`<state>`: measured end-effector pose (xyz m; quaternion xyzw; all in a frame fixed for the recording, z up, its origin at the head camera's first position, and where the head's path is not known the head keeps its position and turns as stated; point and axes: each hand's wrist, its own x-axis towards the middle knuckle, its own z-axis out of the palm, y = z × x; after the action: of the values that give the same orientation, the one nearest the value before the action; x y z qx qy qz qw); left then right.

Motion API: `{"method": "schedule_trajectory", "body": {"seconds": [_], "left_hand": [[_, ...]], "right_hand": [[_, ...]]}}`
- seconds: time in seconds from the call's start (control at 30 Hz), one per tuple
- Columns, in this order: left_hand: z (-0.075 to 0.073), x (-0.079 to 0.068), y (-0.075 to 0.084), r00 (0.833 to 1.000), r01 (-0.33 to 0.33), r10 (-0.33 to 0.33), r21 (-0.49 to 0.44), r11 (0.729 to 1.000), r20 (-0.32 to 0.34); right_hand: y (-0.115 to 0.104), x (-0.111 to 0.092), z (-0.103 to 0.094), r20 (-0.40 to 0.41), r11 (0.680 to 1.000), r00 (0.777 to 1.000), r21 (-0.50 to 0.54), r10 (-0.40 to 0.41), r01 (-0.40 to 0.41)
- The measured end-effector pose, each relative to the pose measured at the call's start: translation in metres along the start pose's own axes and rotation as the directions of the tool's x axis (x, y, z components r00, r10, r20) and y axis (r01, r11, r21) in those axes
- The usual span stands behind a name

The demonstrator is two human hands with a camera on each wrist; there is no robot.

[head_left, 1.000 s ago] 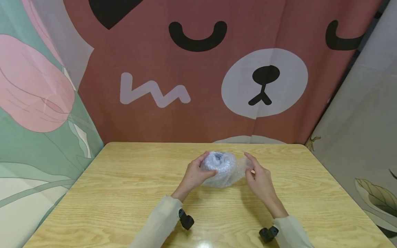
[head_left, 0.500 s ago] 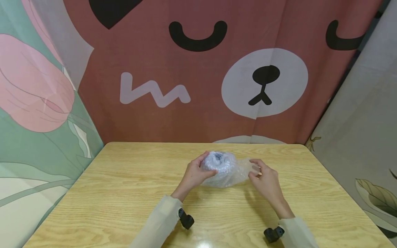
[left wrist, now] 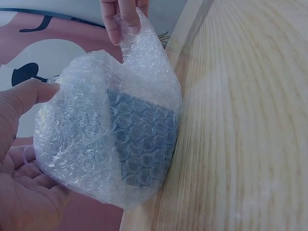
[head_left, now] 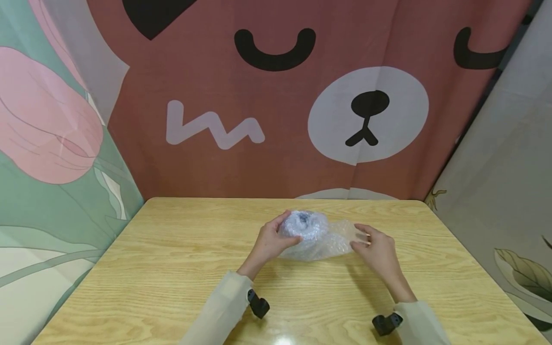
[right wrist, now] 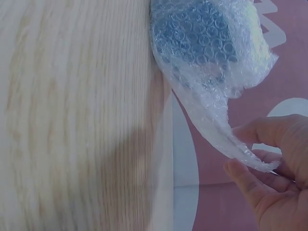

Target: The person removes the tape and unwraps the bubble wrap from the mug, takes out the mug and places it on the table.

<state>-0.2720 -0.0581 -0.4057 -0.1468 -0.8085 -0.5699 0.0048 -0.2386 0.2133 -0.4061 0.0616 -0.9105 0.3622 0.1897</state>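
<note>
A bundle in clear bubble wrap [head_left: 311, 237] stands on the wooden table, and something blue inside shows through the plastic in both wrist views. What the blue thing is, the wrap hides. My left hand [head_left: 270, 242] grips the bundle from its left side, with the thumb at the near side and fingers round the far side. Off to the right stretches a loose flap of the wrap [right wrist: 209, 115]. My right hand [head_left: 380, 251] pinches the end of this flap between thumb and fingers, apart from the bundle's body.
The wooden table [head_left: 181, 268] reaches from the front to a back edge just behind the bundle. A reddish curtain with a bear face [head_left: 207, 167] hangs behind that edge. Patterned cloths hang at the left [head_left: 47, 201] and right [head_left: 487, 191].
My right hand has moved rightward and slightly toward me, drawing the loose wrap flap out longer from the bundle. The left hand and the bundle's body have stayed in place.
</note>
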Motion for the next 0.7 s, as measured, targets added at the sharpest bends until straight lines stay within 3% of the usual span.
{"method": "schedule_trajectory", "body": {"seconds": [0.7], "left_hand": [[0.000,0.000,-0.001,1.000,-0.013,0.013,-0.023,1.000,0.003]], "right_hand": [[0.019,0.000,-0.007,0.126,0.996,0.989,-0.037,0.080,-0.075]]}}
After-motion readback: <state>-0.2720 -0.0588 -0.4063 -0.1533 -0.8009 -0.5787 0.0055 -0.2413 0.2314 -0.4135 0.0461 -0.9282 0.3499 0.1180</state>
